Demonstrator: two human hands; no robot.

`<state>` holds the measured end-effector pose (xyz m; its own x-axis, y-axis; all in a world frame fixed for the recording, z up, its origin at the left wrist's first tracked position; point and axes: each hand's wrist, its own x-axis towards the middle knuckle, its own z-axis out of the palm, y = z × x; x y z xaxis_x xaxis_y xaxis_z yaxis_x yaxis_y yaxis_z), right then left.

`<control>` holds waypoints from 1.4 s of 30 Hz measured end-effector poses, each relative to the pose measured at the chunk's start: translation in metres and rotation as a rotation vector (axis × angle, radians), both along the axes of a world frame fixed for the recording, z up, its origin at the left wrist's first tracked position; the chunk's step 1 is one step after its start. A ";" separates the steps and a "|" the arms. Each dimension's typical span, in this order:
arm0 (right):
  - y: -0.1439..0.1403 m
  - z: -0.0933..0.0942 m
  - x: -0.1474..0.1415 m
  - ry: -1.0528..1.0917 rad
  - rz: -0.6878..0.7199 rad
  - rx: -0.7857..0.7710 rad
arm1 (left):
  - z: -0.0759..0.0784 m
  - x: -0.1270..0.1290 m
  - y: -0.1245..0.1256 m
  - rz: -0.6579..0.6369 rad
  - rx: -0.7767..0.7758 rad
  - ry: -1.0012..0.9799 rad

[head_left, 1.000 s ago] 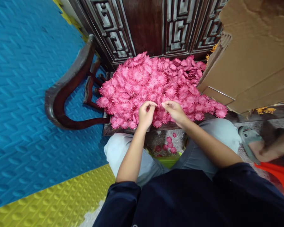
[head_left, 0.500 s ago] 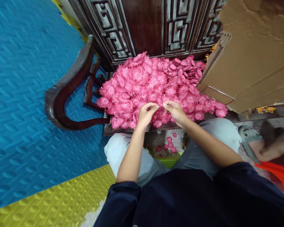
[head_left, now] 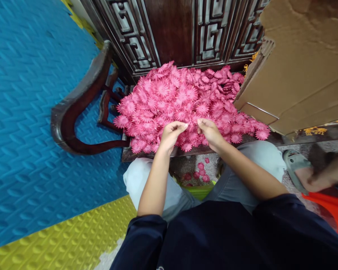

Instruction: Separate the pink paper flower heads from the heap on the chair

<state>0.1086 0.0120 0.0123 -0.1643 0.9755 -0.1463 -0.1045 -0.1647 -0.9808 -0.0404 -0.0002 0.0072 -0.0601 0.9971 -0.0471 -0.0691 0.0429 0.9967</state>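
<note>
A big heap of pink fabric flowers (head_left: 183,101) covers the seat of a dark wooden chair (head_left: 73,108). My left hand (head_left: 170,135) and my right hand (head_left: 210,132) hover at the heap's near edge, fingertips pinched toward each other over a pink flower between them. Both hands look closed on flower pieces, though the fingers hide exactly what each one grips. A few pink flowers (head_left: 198,172) lie on the floor between my knees.
A large cardboard box (head_left: 301,67) leans at the right over the seat. Blue foam mat (head_left: 25,112) and yellow foam mat (head_left: 64,240) cover the floor at left. Another person's foot in a grey sandal (head_left: 297,165) is at right, beside an orange object (head_left: 331,210).
My hands have shifted slightly closer together and a little up the heap's edge; the fingers keep working at the same flower. The heap is unchanged.
</note>
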 end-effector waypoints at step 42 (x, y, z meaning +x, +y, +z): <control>-0.005 0.000 -0.004 0.057 0.178 0.073 | 0.006 0.003 -0.004 -0.020 0.145 0.227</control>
